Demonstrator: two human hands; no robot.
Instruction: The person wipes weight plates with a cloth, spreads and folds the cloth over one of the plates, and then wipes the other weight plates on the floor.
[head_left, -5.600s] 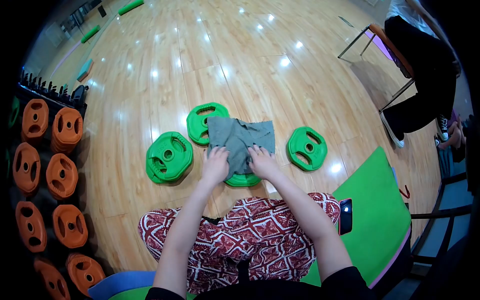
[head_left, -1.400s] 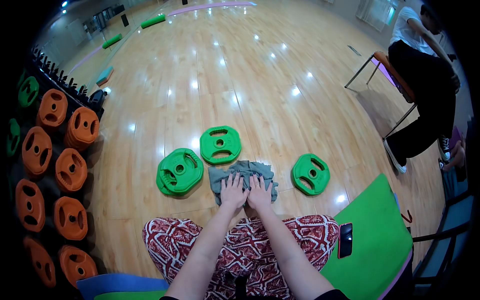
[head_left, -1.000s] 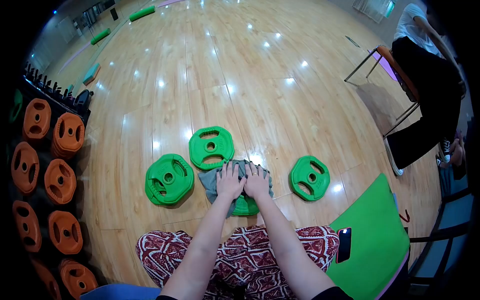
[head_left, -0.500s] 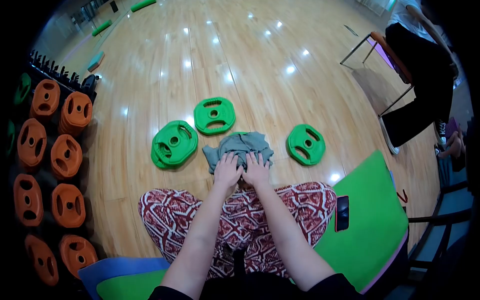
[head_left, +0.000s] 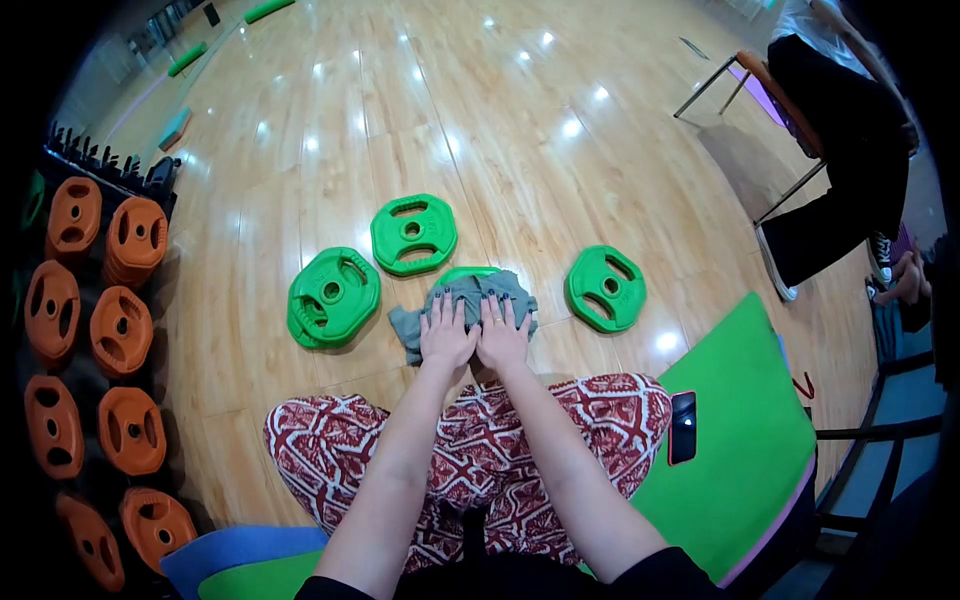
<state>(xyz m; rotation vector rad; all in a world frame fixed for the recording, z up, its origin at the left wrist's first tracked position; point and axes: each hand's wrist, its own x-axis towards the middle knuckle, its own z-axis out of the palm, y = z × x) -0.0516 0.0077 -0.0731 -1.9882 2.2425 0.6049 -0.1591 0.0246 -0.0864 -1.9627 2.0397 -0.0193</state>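
Note:
A crumpled grey cloth (head_left: 408, 326) lies over a green weight plate (head_left: 468, 273), whose far rim shows past the fabric. My left hand (head_left: 447, 335) rests flat on the cloth with its fingers stretched forward. Beside it, my right hand (head_left: 502, 335) presses flat on the same cloth, fingers slightly spread, thumbs close together. Left of the cloth sits a green plate (head_left: 335, 295), apparently stacked on another. Farther off is a second green plate (head_left: 414, 234), and to the right stands a lone green plate (head_left: 606, 289) on the wooden floor.
Orange weight plates (head_left: 132, 430) fill a rack on the left. A phone (head_left: 682, 428) lies on a green mat (head_left: 745, 420) at my right. Beyond it, a person in black trousers (head_left: 840, 170) is by a chair (head_left: 785, 95).
Both hands have slid forward over the cloth, fingers now straighter. More of the covered green plate's far rim shows. The view has shifted slightly.

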